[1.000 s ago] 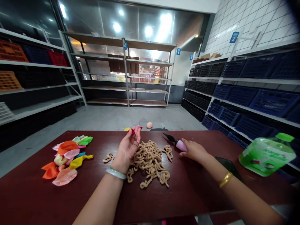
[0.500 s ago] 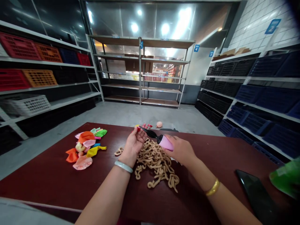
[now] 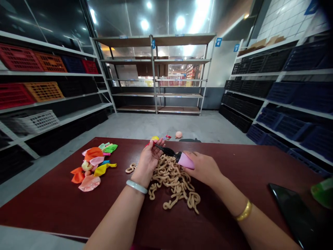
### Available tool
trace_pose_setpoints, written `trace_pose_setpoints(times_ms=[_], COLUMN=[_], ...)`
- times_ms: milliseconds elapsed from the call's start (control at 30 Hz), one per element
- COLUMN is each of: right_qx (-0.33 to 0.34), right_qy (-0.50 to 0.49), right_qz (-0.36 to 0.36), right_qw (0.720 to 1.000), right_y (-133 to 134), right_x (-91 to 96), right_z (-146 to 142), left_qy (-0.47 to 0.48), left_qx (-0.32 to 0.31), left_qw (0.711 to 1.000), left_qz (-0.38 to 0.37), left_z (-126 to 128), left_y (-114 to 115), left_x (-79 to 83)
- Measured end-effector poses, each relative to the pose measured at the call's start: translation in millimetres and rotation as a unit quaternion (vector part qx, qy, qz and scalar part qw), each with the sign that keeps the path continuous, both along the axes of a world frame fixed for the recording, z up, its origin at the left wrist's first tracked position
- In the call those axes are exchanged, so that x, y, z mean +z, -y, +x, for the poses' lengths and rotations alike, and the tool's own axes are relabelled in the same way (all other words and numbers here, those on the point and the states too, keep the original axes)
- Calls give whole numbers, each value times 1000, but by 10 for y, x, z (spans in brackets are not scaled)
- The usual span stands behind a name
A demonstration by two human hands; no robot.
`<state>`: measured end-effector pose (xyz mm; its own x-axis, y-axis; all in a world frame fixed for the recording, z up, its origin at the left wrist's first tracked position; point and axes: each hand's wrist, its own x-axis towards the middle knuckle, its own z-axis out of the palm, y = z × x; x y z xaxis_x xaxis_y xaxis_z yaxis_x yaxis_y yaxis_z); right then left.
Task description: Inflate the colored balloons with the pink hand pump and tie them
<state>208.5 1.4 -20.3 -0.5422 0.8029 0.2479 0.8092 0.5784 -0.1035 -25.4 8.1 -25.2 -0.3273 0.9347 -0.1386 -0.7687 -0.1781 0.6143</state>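
Note:
My right hand [image 3: 203, 169] is wrapped round a balloon pump [image 3: 186, 160] with a lilac body and a tapered black nozzle [image 3: 168, 151]. The nozzle points left, its tip at the fingers of my left hand [image 3: 149, 158]. My left hand, palm up, pinches a small red balloon [image 3: 148, 143] at that tip; most of the balloon is hidden behind the thumb and fingers. Under and between both hands lies a heap of tan, curled, rope-like strands [image 3: 179, 184]. To the left is a pile of limp balloons [image 3: 95, 161] in orange, pink, yellow, green and blue.
The dark red table [image 3: 52, 198] holds a black phone [image 3: 291, 211] and a green object [image 3: 322, 192] at right. Beyond its far edge are a yellow thing [image 3: 155, 138] and a pale pink ball [image 3: 178, 134]. Shelves with crates [image 3: 44, 93] stand on both sides; a rack [image 3: 179, 93] stands ahead.
The view has shifted slightly. My hands keep nearly the same pose, with the nozzle tip still at my left fingers; the red balloon shows a little further left of the thumb.

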Motion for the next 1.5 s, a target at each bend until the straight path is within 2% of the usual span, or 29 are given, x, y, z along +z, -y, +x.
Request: trace_pose_setpoints(times_ms=[267, 433, 667, 867, 1033, 1200, 1367, 1500], right_qx=[5, -6, 7, 28, 28, 18, 24, 36], right_qy=[-8, -10, -35, -65, -91, -111, -126, -139], right_qz=[-8, -13, 5, 18, 16, 2, 7, -5], right_qw=[1000, 1000, 999, 997, 995, 994, 992, 990], right_y=[17, 28, -19, -13, 1, -7, 3, 30], right_x=[28, 39, -6, -21, -11, 8, -1, 0], right_z=[26, 24, 62, 71, 51, 49, 42, 22], left_qy=[-40, -56, -93, -151, -159, -118, -128, -105], left_qx=[-12, 11, -9, -12, -52, -67, -29, -19], left_qw=[999, 998, 994, 988, 985, 987, 987, 986], left_qz=[4, 14, 53, 41, 52, 91, 95, 128], left_z=[67, 182, 388, 507, 526, 461, 386, 400], left_y=[14, 58, 157, 226, 288, 306, 283, 276], left_x=[-30, -14, 17, 40, 110, 183, 191, 185])
